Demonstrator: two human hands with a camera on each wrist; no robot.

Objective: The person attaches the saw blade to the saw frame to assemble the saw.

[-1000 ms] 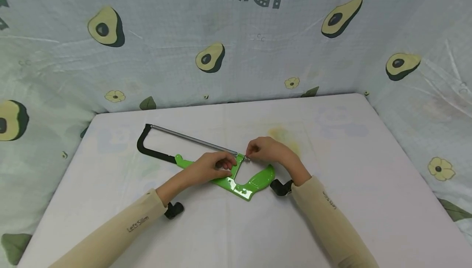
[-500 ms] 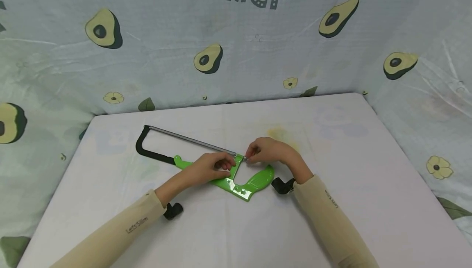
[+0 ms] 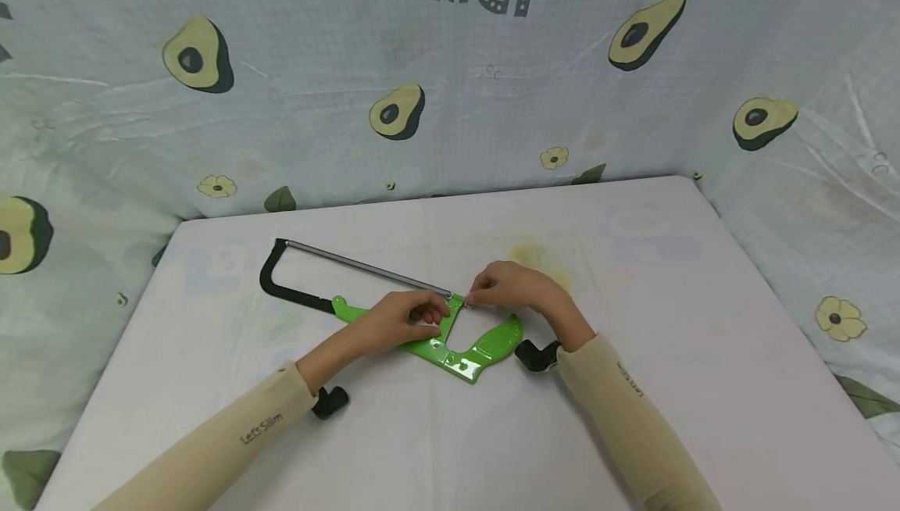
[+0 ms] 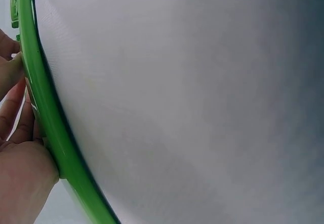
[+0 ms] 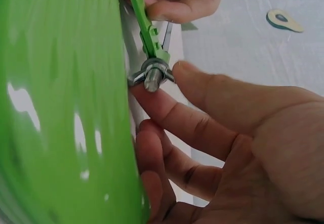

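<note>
A hacksaw lies on the table, its green handle (image 3: 498, 343) to the right and its black front frame (image 3: 291, 292) to the left. The grey blade (image 3: 366, 266) runs along the far side. My left hand (image 3: 394, 321) grips the green frame by the upright strut, thumb and fingers around it. In the left wrist view the green frame (image 4: 50, 107) crosses in front of those fingers. At the blade's handle end, my right hand (image 3: 516, 286) pinches a metal wing nut (image 5: 152, 72) on its threaded bolt, thumb on one wing and index finger below the other.
The white-covered table (image 3: 422, 441) meets a printed cloth backdrop (image 3: 295, 136) with avocados at the back and sides. Black wrist camera mounts (image 3: 537, 355) sit under both wrists, the right one close to the handle's end.
The right hand's fingers shift slightly around the wing nut, hiding more of it in the head view. The left hand and the hacksaw stay in place.
</note>
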